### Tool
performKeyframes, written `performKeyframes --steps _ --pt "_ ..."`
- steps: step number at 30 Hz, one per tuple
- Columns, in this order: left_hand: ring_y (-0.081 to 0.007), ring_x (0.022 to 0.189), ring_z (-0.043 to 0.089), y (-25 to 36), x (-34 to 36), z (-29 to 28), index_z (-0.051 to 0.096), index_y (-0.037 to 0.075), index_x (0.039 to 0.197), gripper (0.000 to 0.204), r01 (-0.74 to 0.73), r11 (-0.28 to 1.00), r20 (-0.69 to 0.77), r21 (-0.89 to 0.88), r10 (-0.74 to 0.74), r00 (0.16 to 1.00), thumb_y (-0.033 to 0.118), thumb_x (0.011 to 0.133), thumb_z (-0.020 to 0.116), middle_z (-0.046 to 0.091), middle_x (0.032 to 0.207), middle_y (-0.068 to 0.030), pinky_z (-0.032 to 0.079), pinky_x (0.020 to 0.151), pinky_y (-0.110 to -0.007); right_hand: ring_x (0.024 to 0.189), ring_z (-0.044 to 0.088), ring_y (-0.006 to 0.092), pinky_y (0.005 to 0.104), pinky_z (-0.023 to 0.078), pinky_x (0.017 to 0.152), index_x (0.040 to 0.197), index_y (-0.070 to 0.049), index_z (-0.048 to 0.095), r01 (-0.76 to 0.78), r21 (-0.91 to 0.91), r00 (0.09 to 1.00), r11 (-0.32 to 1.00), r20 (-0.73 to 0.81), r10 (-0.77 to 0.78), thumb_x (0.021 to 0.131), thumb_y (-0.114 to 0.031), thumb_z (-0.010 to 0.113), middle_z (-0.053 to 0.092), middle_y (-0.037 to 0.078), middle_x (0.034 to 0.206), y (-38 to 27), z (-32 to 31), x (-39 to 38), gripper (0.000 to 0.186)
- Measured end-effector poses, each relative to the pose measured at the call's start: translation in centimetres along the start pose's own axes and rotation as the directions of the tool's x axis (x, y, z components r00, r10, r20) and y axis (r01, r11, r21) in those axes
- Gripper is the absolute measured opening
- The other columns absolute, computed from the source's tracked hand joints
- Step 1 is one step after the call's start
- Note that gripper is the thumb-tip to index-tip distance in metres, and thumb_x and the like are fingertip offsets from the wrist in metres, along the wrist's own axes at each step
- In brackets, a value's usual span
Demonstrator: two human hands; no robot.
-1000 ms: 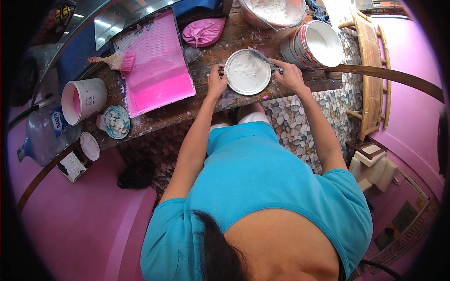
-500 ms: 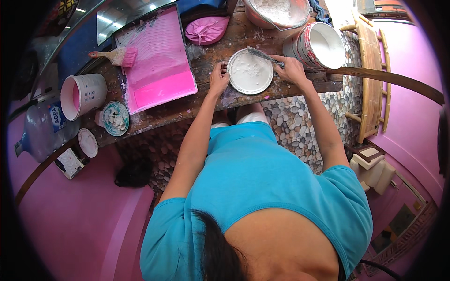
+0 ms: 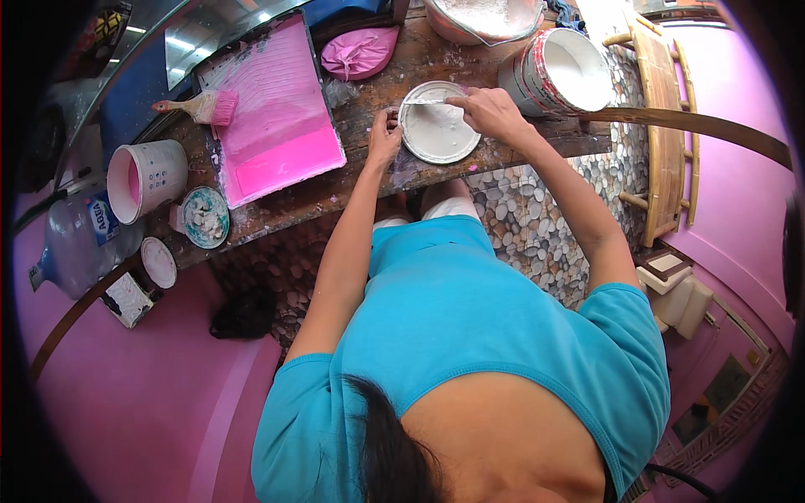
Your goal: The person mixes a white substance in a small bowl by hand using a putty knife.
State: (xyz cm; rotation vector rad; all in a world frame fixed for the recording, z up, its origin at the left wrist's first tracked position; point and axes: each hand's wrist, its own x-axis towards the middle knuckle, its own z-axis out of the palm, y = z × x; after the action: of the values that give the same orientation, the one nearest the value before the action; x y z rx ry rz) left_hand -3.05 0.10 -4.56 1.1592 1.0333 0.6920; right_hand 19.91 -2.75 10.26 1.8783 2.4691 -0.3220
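A shallow round white lid (image 3: pixel 441 138) with white paste spread in it sits near the table's front edge. My left hand (image 3: pixel 385 137) is closed at its left rim, fingers curled against the edge. My right hand (image 3: pixel 490 114) grips a putty knife (image 3: pixel 429 101), its handle mostly hidden in the fingers. The blade lies across the far part of the paste, pointing left. Beneath it the paste looks smoothed, with a few small lumps toward the right.
Left of the lid is a paint tray (image 3: pixel 281 155) of pink paint, with a paintbrush (image 3: pixel 205 108) across its edge. A white bucket (image 3: pixel 549 80), a basin of white powder (image 3: pixel 486 38) and a pink bag (image 3: pixel 359 52) stand behind. Further left are a small pail (image 3: pixel 163 172) and a plastic bottle (image 3: pixel 80 239).
My right hand has moved left over the lid, bringing the knife from the far rim onto the paste, its blade now flatter. The lumpy surface has become smoother. My left hand stays at the rim.
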Motion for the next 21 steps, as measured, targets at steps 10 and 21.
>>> performKeyframes --steps 10,21 --pt "-0.0154 0.100 0.055 1.5 -0.3 -0.1 0.054 0.001 0.120 0.039 0.067 0.997 0.050 -0.039 -0.065 0.997 0.000 0.081 0.059 0.059 0.110 -0.0060 0.044 0.089 -0.029 0.071 0.066 0.0328 0.0440 0.052 0.064 0.110 -0.023 0.070 -0.139 0.100 0.990 0.985 -0.021 0.142 0.075 -0.017 0.056 0.067 0.015 0.078 1.2 -1.7 -1.1 0.038" --pt "-0.0141 0.100 0.052 1.3 -0.1 -0.2 0.053 0.002 0.124 0.041 0.095 0.979 0.122 -0.178 -0.073 0.990 0.001 0.083 0.058 0.058 0.111 -0.0047 0.041 0.093 -0.029 0.073 0.068 0.0335 0.0417 0.054 0.063 0.085 -0.004 0.072 -0.236 -0.072 0.971 0.969 -0.043 0.234 0.080 -0.013 0.054 0.066 0.021 0.078 -3.9 -1.3 0.9 0.021"
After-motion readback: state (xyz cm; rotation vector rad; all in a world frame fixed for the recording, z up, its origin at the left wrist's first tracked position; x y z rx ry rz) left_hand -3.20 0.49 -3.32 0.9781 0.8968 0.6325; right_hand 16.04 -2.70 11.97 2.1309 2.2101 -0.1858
